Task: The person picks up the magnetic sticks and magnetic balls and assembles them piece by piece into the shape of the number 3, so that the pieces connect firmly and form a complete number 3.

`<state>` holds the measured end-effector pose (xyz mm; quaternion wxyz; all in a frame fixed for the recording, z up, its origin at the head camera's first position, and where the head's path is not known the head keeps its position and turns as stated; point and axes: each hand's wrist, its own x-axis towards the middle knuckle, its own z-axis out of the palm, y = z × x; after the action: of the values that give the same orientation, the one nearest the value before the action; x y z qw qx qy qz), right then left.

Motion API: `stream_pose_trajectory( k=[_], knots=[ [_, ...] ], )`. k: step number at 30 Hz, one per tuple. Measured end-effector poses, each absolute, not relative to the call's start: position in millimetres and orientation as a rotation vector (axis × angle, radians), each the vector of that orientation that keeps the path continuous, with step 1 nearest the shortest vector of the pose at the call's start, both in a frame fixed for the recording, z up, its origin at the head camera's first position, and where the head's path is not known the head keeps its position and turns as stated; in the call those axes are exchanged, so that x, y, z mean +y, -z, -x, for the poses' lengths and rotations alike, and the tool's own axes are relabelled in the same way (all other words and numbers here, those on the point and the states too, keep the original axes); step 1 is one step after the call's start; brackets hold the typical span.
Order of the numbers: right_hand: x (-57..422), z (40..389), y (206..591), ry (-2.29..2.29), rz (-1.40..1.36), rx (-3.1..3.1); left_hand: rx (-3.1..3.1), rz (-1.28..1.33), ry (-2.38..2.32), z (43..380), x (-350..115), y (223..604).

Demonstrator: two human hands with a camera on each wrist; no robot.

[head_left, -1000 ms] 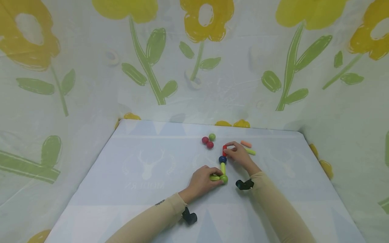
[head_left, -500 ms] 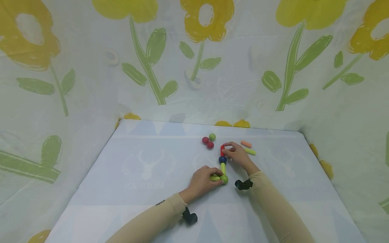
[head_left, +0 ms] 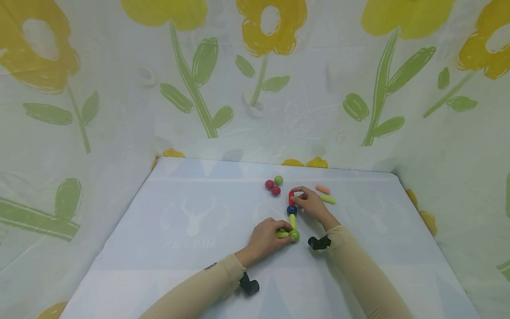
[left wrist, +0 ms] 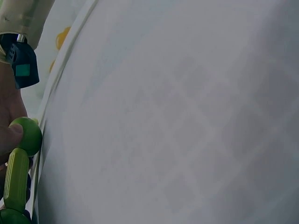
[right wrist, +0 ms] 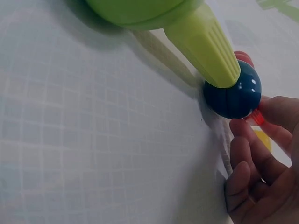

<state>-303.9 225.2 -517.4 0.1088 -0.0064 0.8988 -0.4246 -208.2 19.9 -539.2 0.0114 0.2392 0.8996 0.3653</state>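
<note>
My left hand (head_left: 264, 237) pinches a green ball (head_left: 294, 235) of a toy built from balls and rods, its thumb lying on that ball in the left wrist view. A yellow-green rod (left wrist: 16, 179) runs from this ball to a second green ball (left wrist: 13, 216), partly cut off by the frame. Another yellow-green rod (right wrist: 205, 46) joins the pinched ball to a dark blue ball (right wrist: 236, 91). Beyond the blue ball, my right hand (head_left: 312, 203) pinches a red rod (head_left: 291, 198) between thumb and fingers; the rod's near end meets the ball.
Two red balls (head_left: 276, 191) and a loose green ball (head_left: 278, 180) lie farther back on the white patterned table (head_left: 223, 257). Beyond my right hand rest an orange rod (head_left: 322, 189) and a loose yellow-green rod (head_left: 328, 199). A flower-printed curtain (head_left: 303, 110) surrounds the table.
My right hand has shifted the red rod slightly left, from leaning right to standing in line with the blue ball. The left hand has stayed in place.
</note>
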Motion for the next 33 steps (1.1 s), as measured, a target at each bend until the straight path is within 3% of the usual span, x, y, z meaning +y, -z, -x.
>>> stream_pose_trajectory(
  k=[19, 33],
  knots=[
    [222, 317, 513, 1.242, 0.056, 2.743, 2.797, -0.756, -1.157, 209, 21, 539],
    [215, 347, 505, 1.250, 0.106, 2.705, 2.786, -0.763, -1.162, 208, 19, 540]
  ],
)
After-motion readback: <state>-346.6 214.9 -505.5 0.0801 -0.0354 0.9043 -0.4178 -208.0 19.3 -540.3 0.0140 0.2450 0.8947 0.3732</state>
